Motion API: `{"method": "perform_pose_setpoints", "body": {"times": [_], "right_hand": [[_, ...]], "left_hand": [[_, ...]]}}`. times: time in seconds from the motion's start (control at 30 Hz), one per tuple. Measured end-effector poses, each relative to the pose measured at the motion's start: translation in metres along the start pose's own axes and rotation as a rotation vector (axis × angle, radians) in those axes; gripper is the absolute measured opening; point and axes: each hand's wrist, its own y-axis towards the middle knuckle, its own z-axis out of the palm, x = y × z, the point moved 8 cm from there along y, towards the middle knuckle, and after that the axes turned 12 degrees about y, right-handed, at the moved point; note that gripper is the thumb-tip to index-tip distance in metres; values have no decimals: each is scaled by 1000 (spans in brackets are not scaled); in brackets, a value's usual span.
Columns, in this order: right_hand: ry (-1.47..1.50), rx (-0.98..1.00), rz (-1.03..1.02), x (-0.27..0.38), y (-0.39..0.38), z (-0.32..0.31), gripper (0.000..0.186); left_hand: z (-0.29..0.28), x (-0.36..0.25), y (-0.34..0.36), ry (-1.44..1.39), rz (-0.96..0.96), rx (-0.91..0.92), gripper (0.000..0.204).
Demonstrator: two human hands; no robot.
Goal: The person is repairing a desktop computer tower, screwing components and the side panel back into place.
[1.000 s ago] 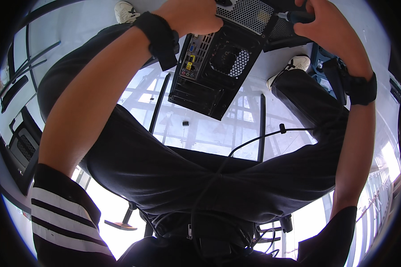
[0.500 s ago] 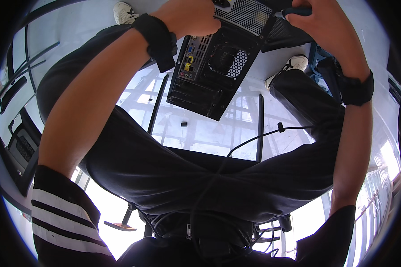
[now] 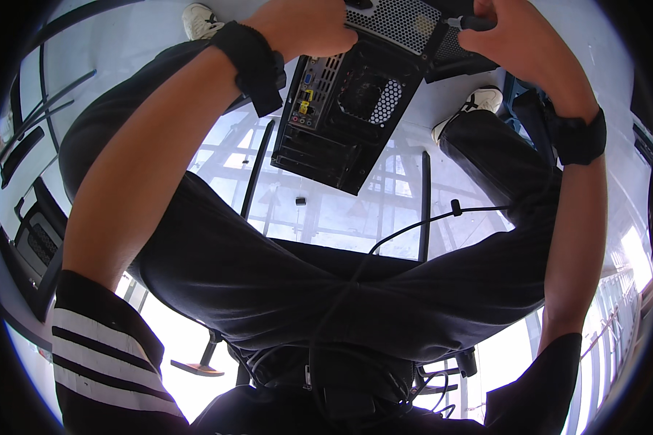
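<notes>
Computer case (image 3: 355, 94), black and set at a slant, occupies the upper middle of the view between two light shoes (image 3: 479, 101), its rear side facing the camera. A silvery mesh plate (image 3: 395, 27) lies at its far end, with a strip of ports (image 3: 308, 101), some yellow, along the left and a honeycomb vent (image 3: 387, 103) beside them. The left hand (image 3: 308, 29) is bent over the upper left edge of the case, knuckles up; its fingers are mostly hidden, so I cannot tell how firmly they close. The right hand (image 3: 519, 40) grips a dark-handled screwdriver (image 3: 477, 23) between thumb and fingers, the shaft pointing left toward the right edge of the mesh plate; whether the tip touches anything is too small to tell. A black perforated panel (image 3: 450, 47) sits just right of the case. Nearer the person, a small dark piece (image 3: 300, 201) rests on a pale glossy surface (image 3: 326, 221), and a black cable (image 3: 406, 228) crosses the lap.
</notes>
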Motion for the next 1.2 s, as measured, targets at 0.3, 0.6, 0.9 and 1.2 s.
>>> {"method": "perform_pose_setpoints", "body": {"times": [0.3, 0.6, 0.9, 1.2], "right_hand": [[155, 3, -163, 10, 4, -8, 22], [208, 104, 142, 1, 28, 0, 24], [90, -70, -203, 7, 3, 0, 29], [107, 137, -70, 15, 15, -16, 21]], "left_hand": [[1, 2, 0, -23, 42, -52, 36], [2, -2, 3, 18, 71, -38, 36], [2, 1, 1, 3, 59, -57, 36], [3, -2, 6, 8, -15, -35, 36]]}}
